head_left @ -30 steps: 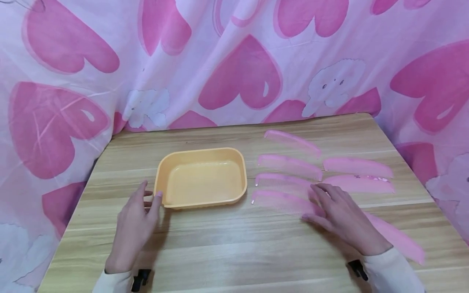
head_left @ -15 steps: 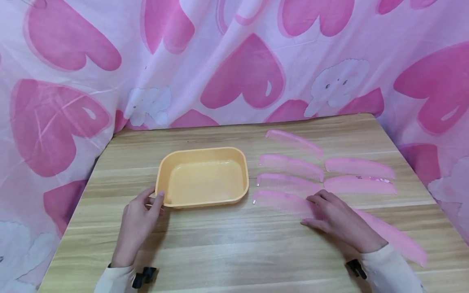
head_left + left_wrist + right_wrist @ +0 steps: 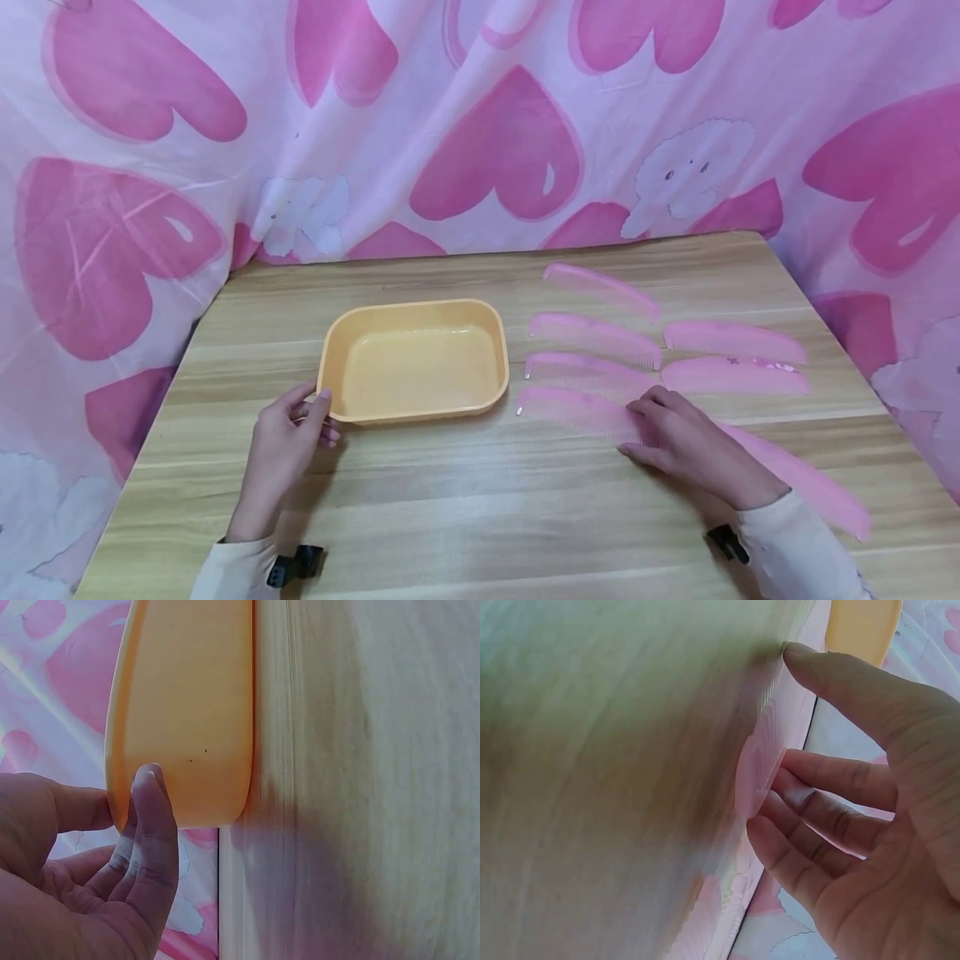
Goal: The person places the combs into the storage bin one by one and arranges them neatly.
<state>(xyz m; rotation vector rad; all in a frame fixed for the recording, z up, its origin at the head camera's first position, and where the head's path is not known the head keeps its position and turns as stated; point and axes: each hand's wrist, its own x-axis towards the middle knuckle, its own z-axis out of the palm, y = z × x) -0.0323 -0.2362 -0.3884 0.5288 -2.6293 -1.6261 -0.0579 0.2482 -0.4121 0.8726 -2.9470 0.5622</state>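
Observation:
My left hand [image 3: 281,446] holds the near left corner of a shallow yellow tray [image 3: 491,400], thumb at the rim and other fingers against the outer wall. That wall is close up in the left wrist view. A row of pink combs lies right of the tray. My right hand [image 3: 690,446] grips the right end of the nearest comb [image 3: 577,410] in this row, which lies flat. In the right wrist view, the thumb is at the teeth edge of the pink comb [image 3: 754,780] and the fingers are at its other side and end. The hand hides part of the comb.
Behind it in the row lie the second comb [image 3: 573,367], third comb [image 3: 592,333] and farthest comb [image 3: 600,283]. More pink combs [image 3: 735,379] lie at the right, one larger comb [image 3: 813,479] partly under the right forearm. A heart-print curtain [image 3: 495,150] hangs behind the wooden table [image 3: 450,517].
My left hand has closed in on the tray's corner. My right hand has lowered slightly toward me, from over two combs onto the nearest one. Tray and combs stay put.

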